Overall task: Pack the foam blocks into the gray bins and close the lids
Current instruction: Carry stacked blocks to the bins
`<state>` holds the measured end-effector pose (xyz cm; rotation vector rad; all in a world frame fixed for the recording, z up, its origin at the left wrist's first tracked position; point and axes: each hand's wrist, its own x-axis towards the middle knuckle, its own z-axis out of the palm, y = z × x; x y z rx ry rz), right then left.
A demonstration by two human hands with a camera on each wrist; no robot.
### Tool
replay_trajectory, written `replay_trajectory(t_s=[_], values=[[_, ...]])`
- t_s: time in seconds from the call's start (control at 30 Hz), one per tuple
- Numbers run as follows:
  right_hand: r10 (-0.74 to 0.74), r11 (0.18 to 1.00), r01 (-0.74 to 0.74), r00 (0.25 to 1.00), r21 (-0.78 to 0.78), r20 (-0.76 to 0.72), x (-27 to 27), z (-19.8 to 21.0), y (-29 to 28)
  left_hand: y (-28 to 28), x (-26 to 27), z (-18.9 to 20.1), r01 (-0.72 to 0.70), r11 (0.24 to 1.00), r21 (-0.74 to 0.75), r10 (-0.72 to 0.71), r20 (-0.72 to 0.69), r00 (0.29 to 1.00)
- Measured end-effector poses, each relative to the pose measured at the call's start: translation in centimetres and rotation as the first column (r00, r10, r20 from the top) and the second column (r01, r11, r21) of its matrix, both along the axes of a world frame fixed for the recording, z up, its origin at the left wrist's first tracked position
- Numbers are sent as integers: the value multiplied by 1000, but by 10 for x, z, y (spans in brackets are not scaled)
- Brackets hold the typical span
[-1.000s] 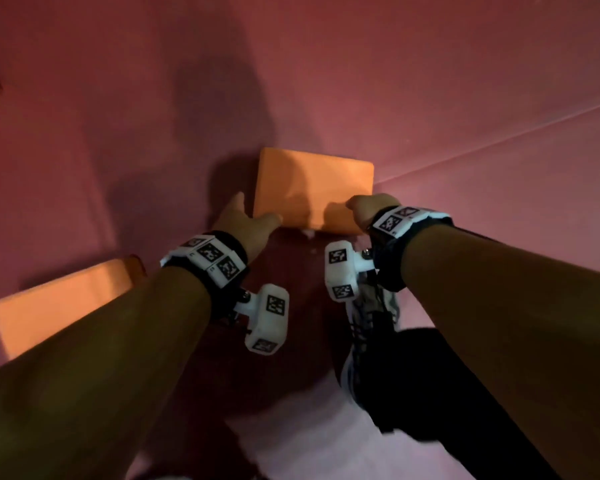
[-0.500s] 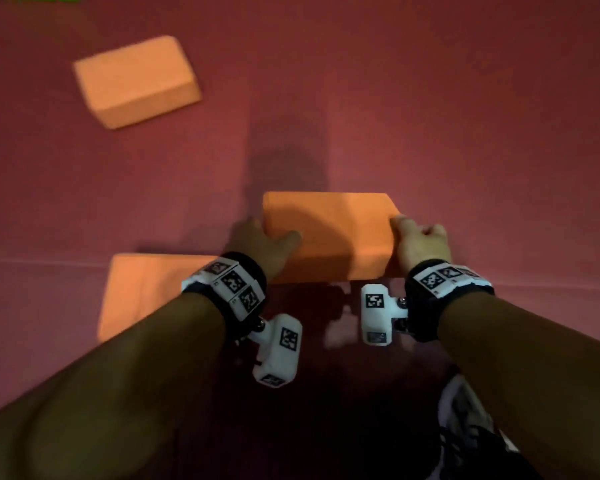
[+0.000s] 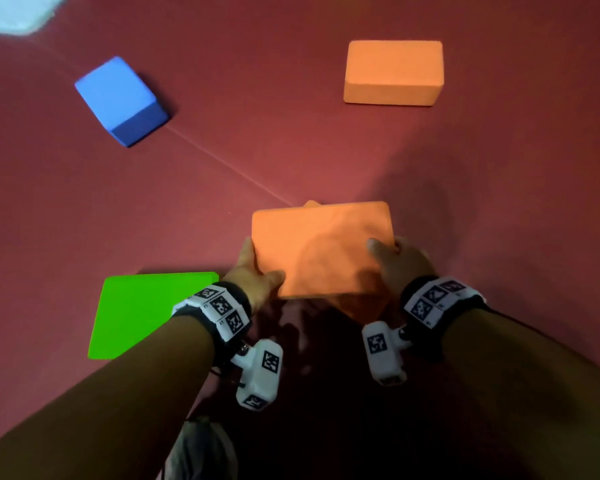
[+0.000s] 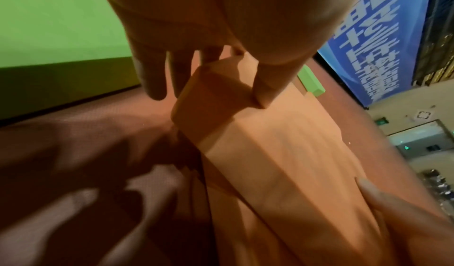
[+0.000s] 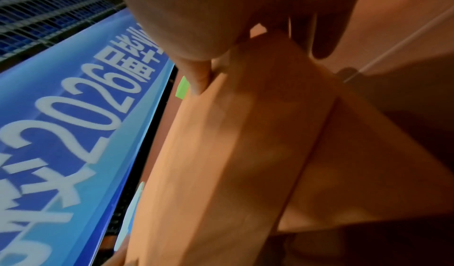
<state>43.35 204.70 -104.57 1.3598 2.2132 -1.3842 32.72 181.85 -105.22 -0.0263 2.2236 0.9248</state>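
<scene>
Item: orange foam block [image 3: 321,249], lower centre; likely light, compressible.
Hold: left hand [image 3: 257,271] and right hand [image 3: 399,261] fingers clamped on opposite short ends.
Advice: squeeze ends gently.

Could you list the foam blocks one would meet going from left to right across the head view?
Blue foam block → green foam block → orange foam block gripped by the left hand and right hand → far orange foam block.
</scene>
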Motion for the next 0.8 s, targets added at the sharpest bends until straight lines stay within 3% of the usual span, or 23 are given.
replay_trajectory(t_s=[0.13, 0.2, 0.27, 0.47, 0.63, 0.7, 0.8], values=[[-112, 985, 107, 993, 132, 30, -20, -6, -7, -7, -3, -18, -98, 987, 128, 95, 34, 995], [-176, 984, 174, 983, 41, 59, -28, -5, -7, -6, -6, -15, -139, 975, 171, 131, 57, 990], [-202, 977, 208, 973, -44, 112, -30, -3, -4, -4, -11, -11, -165, 979, 120, 159, 56, 986], [-176, 980, 182, 982, -84, 67, -24, 1, 0, -12, -23, -7, -209, 971, 113, 193, 136, 972], [-157, 984, 156, 988, -86, -9, -20, -14, 0, -23, -29, -17, -273, 954, 124, 265, 80, 961], [-231, 957, 229, 973, -177, 12, -18, -25, 1, -24, -29, -23, -286, 946, 152, 276, 83, 957], [-299, 841, 326, 945, -432, 132, -9, -31, -1, -17, -27, -29, -292, 941, 172, 281, 86, 956]])
